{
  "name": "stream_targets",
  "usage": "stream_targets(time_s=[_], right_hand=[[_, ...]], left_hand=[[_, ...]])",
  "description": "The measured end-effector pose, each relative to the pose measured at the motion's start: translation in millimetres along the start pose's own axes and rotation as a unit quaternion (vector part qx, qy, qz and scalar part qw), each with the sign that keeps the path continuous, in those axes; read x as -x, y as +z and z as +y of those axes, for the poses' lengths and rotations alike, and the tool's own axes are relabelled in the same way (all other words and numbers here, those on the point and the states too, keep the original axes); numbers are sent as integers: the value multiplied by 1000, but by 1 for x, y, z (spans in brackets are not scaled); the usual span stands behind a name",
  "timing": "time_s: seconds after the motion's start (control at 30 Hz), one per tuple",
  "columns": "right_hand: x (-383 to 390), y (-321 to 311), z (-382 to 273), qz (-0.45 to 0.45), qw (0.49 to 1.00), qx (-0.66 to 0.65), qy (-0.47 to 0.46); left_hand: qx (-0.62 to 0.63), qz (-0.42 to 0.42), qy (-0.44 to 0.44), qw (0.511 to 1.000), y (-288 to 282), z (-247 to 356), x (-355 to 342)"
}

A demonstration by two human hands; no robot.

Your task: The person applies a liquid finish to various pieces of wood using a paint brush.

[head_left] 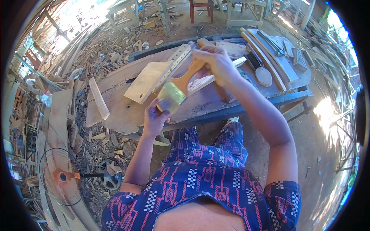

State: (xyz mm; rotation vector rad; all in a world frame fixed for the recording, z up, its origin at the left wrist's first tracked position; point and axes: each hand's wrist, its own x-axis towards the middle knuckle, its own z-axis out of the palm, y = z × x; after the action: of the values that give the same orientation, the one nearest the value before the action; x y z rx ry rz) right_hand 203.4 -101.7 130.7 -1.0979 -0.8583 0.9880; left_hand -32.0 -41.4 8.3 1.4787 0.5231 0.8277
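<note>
1. Right hand (219,66) up high, clamped on the wooden handle of a wide flat brush (179,87)!
2. And there's the brush, held up above the near side of the desk (115,92), its long axis slanting from handle at upper right to bristles at lower left.
3. Left hand (155,118) comes in below, thumb and fingers bent close around the bristle end; it's blurred there, so whether they truly pinch it, I cannot tell.
4. That's the relation that counts: bristles pointing down toward the left hand, the nearer one to them, with the right hand away at the handle end.
5. Just behind, on the desk, a pale board (148,81) lies beside a strip with a row of holes (179,55).
6. Over to the right, a pale oval piece (264,77) and long planks (275,57).
7. Farther out, a fan (63,176) stands low on the left, near scattered wood scraps.
</note>
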Motion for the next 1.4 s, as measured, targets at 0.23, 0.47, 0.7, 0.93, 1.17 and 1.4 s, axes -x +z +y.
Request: stream_targets(time_s=[0.23,0.47,0.7,0.93,1.17,1.4], right_hand=[[-33,-128,-14,203,968,139,-44],[-55,-235,-16,375,840,378,-106],[-44,-184,5,307,778,523,-163],[-21,-72,1,121,767,581,-242],[10,44,-3,-29,828,430,-360],[27,96,-16,-101,898,289,-315]], left_hand=[[-1,26,-10,1000,1,5,2],[2,25,10,1000,5,1,2],[2,24,11,1000,4,2,5],[18,24,-13,999,3,-1,5],[21,33,-7,999,6,-3,7],[6,16,-15,1000,1,-10,10]])
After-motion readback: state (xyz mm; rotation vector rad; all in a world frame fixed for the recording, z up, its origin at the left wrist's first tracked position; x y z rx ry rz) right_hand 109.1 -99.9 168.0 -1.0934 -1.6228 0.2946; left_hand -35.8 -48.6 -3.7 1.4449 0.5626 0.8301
